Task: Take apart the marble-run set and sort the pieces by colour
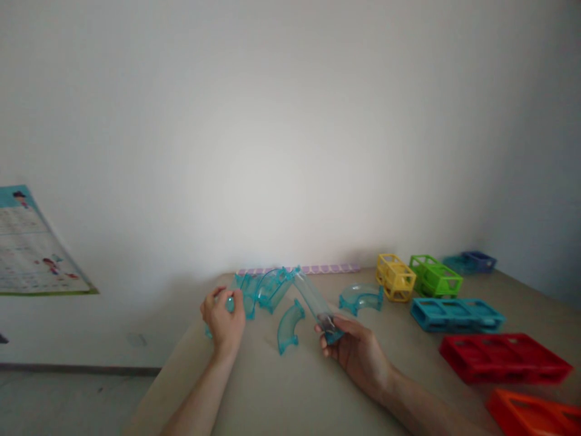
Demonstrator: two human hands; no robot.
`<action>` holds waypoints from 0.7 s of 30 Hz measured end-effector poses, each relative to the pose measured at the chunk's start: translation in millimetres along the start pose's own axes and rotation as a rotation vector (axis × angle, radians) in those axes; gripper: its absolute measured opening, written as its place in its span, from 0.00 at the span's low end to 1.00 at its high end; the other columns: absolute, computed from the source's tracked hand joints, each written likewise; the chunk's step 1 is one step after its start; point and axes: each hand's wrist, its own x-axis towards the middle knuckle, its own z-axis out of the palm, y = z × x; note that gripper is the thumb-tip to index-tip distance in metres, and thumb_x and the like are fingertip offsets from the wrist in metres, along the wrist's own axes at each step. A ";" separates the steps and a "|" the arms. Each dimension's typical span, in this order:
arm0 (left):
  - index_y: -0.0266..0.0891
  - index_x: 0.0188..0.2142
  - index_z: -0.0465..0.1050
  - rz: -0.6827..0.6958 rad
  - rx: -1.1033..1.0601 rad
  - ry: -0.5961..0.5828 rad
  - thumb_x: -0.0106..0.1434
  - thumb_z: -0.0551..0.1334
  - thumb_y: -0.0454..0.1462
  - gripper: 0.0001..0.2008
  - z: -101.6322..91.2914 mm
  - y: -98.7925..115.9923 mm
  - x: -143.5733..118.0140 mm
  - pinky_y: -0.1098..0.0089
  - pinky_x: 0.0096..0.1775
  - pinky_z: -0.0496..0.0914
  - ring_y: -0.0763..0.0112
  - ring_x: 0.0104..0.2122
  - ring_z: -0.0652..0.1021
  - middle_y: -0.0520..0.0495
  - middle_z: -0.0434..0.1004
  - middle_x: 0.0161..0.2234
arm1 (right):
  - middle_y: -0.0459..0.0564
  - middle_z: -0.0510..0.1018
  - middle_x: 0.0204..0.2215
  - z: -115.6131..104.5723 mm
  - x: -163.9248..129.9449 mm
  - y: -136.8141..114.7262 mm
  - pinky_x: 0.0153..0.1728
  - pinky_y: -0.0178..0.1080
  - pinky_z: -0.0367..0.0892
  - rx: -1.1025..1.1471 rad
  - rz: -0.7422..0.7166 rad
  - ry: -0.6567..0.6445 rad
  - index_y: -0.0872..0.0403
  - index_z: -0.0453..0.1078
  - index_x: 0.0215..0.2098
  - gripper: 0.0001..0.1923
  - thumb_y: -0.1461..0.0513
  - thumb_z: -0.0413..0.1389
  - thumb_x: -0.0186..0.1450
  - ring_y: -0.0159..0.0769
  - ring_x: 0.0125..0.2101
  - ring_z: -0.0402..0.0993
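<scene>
My right hand is closed around the near end of a long, clear straight tube. The tube slants up and away to the left, and its far end meets or overlaps other teal tube pieces; I cannot tell whether they are joined. The fingers of my left hand are curled around a translucent teal piece, mostly hidden by the hand. Between the hands lies a curved teal tube. Beyond my right hand, another curved tube rests on the table.
Along the right side of the table stand a yellow frame block, a green one, a blue one, a red one and an orange one. A purple patterned strip runs along the wall. A poster hangs at left.
</scene>
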 end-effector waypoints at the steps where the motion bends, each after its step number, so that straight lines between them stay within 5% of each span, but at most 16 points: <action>1: 0.38 0.36 0.76 -0.055 0.019 0.006 0.62 0.56 0.40 0.12 -1.8 -7.7 6.2 0.59 0.55 0.60 0.59 0.49 0.71 0.39 0.74 0.44 | 0.52 0.77 0.31 0.2 -0.1 -0.2 0.26 0.36 0.66 -0.002 0.005 0.004 0.58 0.74 0.33 0.09 0.61 0.55 0.60 0.35 0.26 0.72; 5: 0.38 0.43 0.76 -0.261 0.096 -0.073 0.58 0.56 0.39 0.15 -6.1 -36.8 22.7 0.51 0.42 0.68 0.46 0.43 0.75 0.33 0.76 0.41 | 0.53 0.78 0.30 2.7 -1.4 -2.5 0.26 0.36 0.66 -0.016 0.017 0.017 0.58 0.74 0.32 0.09 0.60 0.56 0.60 0.35 0.25 0.72; 9: 0.40 0.34 0.79 -0.333 0.098 -0.253 0.56 0.57 0.41 0.13 -1.7 -53.5 28.1 0.56 0.34 0.70 0.46 0.35 0.78 0.35 0.80 0.32 | 0.53 0.78 0.30 3.1 -2.3 -3.8 0.25 0.36 0.66 -0.013 0.020 0.023 0.58 0.74 0.31 0.08 0.61 0.56 0.59 0.35 0.25 0.72; 21: 0.47 0.38 0.78 -0.304 0.074 -0.336 0.52 0.60 0.52 0.19 0.6 -43.3 24.8 0.48 0.41 0.67 0.41 0.44 0.75 0.38 0.78 0.44 | 0.52 0.77 0.30 1.5 -1.3 -1.9 0.25 0.35 0.66 -0.013 0.019 -0.001 0.58 0.75 0.33 0.09 0.61 0.54 0.61 0.35 0.25 0.72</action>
